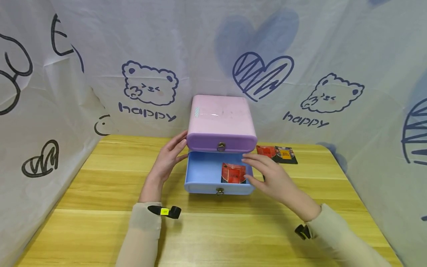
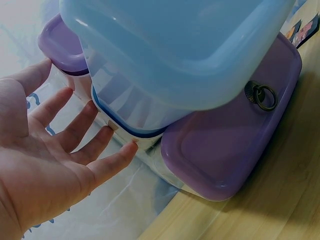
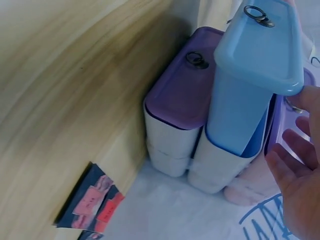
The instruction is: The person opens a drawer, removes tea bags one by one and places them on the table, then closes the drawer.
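Observation:
A small drawer cabinet (image 1: 222,115) with a pink top stands against the back cloth. Its blue drawer (image 1: 203,168) is pulled out, between a purple drawer above and another purple drawer (image 2: 215,150) below. Inside the blue drawer, a red and black packet (image 1: 234,173) lies at the right side. My left hand (image 1: 166,159) touches the cabinet's left side with spread fingertips. My right hand (image 1: 271,176) is at the blue drawer's right edge, its thumb by the front corner and its fingers loosely extended. In the right wrist view nothing is between those fingers.
On the wooden table (image 1: 217,230), several flat red and black packets (image 1: 286,155) lie to the right of the cabinet. A white cloth (image 1: 207,48) with blue drawings hangs behind. Each drawer front shown carries a metal ring pull (image 1: 220,191).

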Available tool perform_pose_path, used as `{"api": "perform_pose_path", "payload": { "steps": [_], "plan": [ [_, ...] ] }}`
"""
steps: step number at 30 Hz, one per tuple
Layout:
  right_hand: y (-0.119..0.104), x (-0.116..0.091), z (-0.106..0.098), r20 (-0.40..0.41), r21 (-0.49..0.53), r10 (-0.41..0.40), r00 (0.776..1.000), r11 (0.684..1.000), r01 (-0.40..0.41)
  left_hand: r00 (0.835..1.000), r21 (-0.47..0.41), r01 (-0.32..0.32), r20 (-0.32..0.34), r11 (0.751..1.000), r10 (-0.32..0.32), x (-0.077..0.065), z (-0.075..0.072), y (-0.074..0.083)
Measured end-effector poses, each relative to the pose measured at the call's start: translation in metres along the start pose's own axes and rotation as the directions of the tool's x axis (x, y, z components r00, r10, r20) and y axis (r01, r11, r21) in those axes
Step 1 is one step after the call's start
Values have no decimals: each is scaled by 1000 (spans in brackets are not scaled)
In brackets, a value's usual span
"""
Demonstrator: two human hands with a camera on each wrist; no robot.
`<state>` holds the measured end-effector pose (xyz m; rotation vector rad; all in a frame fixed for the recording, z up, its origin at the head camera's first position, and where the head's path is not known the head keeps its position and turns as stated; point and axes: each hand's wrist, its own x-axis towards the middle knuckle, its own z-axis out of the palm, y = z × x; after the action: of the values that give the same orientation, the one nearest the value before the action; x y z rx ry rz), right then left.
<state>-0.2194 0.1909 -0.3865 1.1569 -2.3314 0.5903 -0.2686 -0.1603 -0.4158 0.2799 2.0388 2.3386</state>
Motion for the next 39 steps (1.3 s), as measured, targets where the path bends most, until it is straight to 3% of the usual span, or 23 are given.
{"api": "perform_pose_path", "payload": {
  "steps": [4,7,11,15,27,39],
  "plan": [
    [-4,9,-3,79,-3,17,997,1000,-17,1000,1,-2,-2,1000,2,0,1,1],
    [-6,17,-7,199,-5,70,977,998,-70,1000,0,-5,2,1000,5,0,1,2],
    [-6,30,-11,389,-23,130,912,991,-131,1000,-1,0,5,1000,0,0,0,2],
    [-4,42,-10,509,-32,140,849,989,-144,1000,-2,4,3,1000,-4,-1,-1,0],
    [-2,60,-5,653,-18,69,755,997,-76,1000,-4,1,3,1000,-1,-1,0,-1],
    [0,69,4,698,6,43,714,998,-66,1000,12,3,-3,1000,-3,-2,1,2]
  ]
}}
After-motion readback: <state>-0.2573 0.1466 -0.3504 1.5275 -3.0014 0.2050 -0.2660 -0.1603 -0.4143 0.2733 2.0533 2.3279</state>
